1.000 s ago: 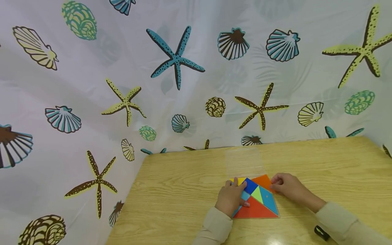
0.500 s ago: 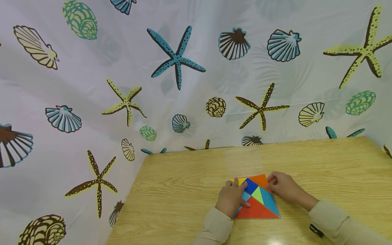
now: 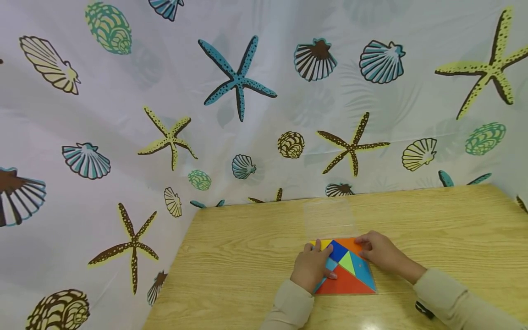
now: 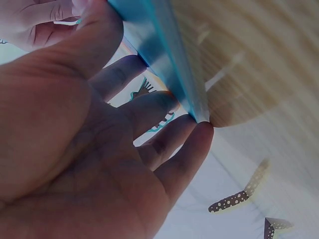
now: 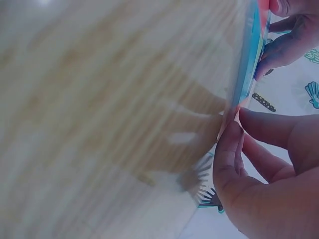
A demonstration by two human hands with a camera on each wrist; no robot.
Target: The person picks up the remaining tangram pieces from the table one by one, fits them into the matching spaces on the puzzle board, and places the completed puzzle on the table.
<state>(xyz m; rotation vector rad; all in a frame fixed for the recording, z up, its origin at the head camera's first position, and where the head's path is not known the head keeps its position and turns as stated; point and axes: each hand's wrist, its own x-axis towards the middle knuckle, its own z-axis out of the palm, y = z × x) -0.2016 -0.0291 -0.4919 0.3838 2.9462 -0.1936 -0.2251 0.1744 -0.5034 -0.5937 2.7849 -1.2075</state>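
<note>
A tangram puzzle of flat coloured pieces lies in a shallow clear tray (image 3: 346, 294) on the table. My left hand (image 3: 310, 266) rests on its left side, fingers spread over the yellow piece (image 3: 319, 244) and blue square (image 3: 337, 251), thumb on the large red triangle (image 3: 344, 282). At the far right corner my right hand (image 3: 381, 251) pinches the edge of the orange piece (image 3: 348, 245) between thumb and fingertips. A light green triangle (image 3: 348, 263) and a blue piece (image 3: 363, 272) lie nearer. The right wrist view shows the right fingertips (image 5: 232, 134) against the tray's side.
A clear flat sheet (image 3: 329, 217) lies behind the puzzle on the wooden table (image 3: 239, 256). A small black object (image 3: 424, 310) is beside the right sleeve. A curtain (image 3: 264, 137) printed with shells and starfish hangs at the back and left.
My right hand has moved slightly left with the orange piece, which has turned and now lies in line with the other pieces. The left hand has stayed in place.
</note>
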